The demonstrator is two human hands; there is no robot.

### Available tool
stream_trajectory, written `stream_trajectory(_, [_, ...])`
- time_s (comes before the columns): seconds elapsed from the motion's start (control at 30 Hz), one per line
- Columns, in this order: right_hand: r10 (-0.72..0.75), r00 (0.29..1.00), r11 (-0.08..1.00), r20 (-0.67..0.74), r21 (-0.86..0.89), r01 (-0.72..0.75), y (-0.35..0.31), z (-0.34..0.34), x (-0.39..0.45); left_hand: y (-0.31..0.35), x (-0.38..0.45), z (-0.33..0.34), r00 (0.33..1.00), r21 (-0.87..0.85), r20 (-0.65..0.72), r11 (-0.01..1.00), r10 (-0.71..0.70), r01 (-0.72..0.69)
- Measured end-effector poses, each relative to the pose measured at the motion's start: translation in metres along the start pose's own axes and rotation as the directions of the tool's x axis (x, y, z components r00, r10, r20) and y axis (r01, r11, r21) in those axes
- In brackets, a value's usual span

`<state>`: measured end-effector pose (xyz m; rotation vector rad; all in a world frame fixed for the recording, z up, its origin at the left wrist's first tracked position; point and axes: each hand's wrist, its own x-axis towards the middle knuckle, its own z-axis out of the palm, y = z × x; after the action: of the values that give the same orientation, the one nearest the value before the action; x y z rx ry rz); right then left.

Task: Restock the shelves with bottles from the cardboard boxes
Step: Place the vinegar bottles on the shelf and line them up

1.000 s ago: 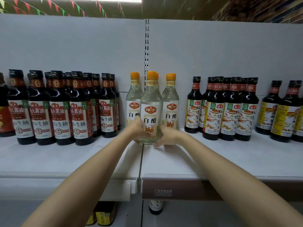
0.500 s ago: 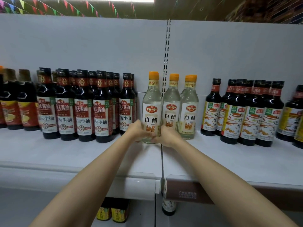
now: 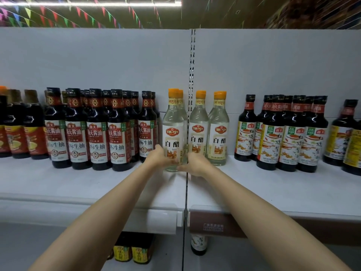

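Both hands meet low in the middle of the frame at the foot of a clear vinegar bottle (image 3: 174,132) with an orange cap, which stands upright on the white shelf (image 3: 97,182) just left of the slotted upright (image 3: 192,75) that splits the back panel. The left hand (image 3: 159,158) wraps the bottle's lower left side, fingers curled round the glass; the right hand (image 3: 192,163) closes on its lower right side, thumb reaching across the base toward the left one. Another orange cap shows right behind this bottle. Just right of the upright stand two more clear vinegar bottles (image 3: 209,133), close together and touching or nearly touching the held one; whether the right hand also touches the nearer of them I cannot tell. To the left of centre a dense block of dark soy sauce bottles (image 3: 97,133) with red and white labels fills the shelf, the nearest one just beside the held bottle. At the far left edge stand dark bottles with red labels (image 3: 17,137). Right of centre, well apart from the vinegar, is a group of dark bottles with yellow and white labels (image 3: 283,137), and further dark bottles with yellow labels (image 3: 347,141) at the right edge. Below the shelf's front lip, small yellow-labelled jars (image 3: 132,253) and another bottle (image 3: 198,244) show on a lower level. Coloured pennants (image 3: 78,14) hang across the top of the frame.
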<state>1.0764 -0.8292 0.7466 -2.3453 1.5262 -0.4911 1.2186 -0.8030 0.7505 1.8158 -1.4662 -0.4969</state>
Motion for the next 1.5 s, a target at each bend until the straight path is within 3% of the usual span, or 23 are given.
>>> stream_trajectory(0.13, [-0.064,0.997,0.994,-0.041,0.085,0.067,-0.007,-0.006,-0.022,0.003,-0.015,-0.004,0.992,0.091,-0.115,0.995,0.053,-0.042])
stream_trajectory(0.27, [-0.197,0.980,0.978,-0.036,0.064,0.199,-0.021,-0.007,-0.045,0.001,-0.038,-0.019,0.980,0.191,-0.178,0.980,0.087,-0.052])
stream_trajectory(0.47, [-0.436,0.899,0.900,0.049,0.052,0.433,-0.073,0.018,-0.071,-0.047,-0.082,-0.068,0.937,0.293,-0.327,0.929,-0.124,0.225])
stream_trajectory(0.57, [-0.562,0.824,0.827,0.073,0.082,0.557,-0.119,0.045,-0.088,-0.075,-0.126,-0.100,0.875,0.354,-0.427,0.847,-0.230,0.396])
stream_trajectory(0.7, [-0.693,0.708,0.721,0.136,0.108,0.685,-0.186,0.086,-0.111,-0.121,-0.187,-0.148,0.810,0.385,-0.542,0.790,-0.226,0.478])
stream_trajectory(0.83, [-0.763,0.612,0.641,0.208,0.123,0.758,-0.264,0.130,-0.134,-0.179,-0.248,-0.204,0.743,0.347,-0.569,0.716,-0.352,0.605])
stream_trajectory(0.93, [-0.784,0.550,0.603,0.287,0.148,0.784,-0.328,0.170,-0.157,-0.228,-0.295,-0.252,0.681,0.334,-0.573,0.629,-0.456,0.702])
stream_trajectory(1.03, [-0.788,0.485,0.570,0.379,0.151,0.807,-0.396,0.215,-0.177,-0.276,-0.345,-0.300,0.575,0.280,-0.606,0.529,-0.550,0.801])
stream_trajectory(1.27, [-0.763,0.408,0.548,0.502,0.167,0.820,-0.519,0.322,-0.213,-0.379,-0.455,-0.373,0.340,0.120,-0.598,0.339,-0.725,0.933])
stream_trajectory(1.5, [-0.763,0.317,0.504,0.563,0.212,0.837,-0.605,0.414,-0.226,-0.468,-0.488,-0.422,0.212,0.053,-0.614,0.228,-0.761,0.972])
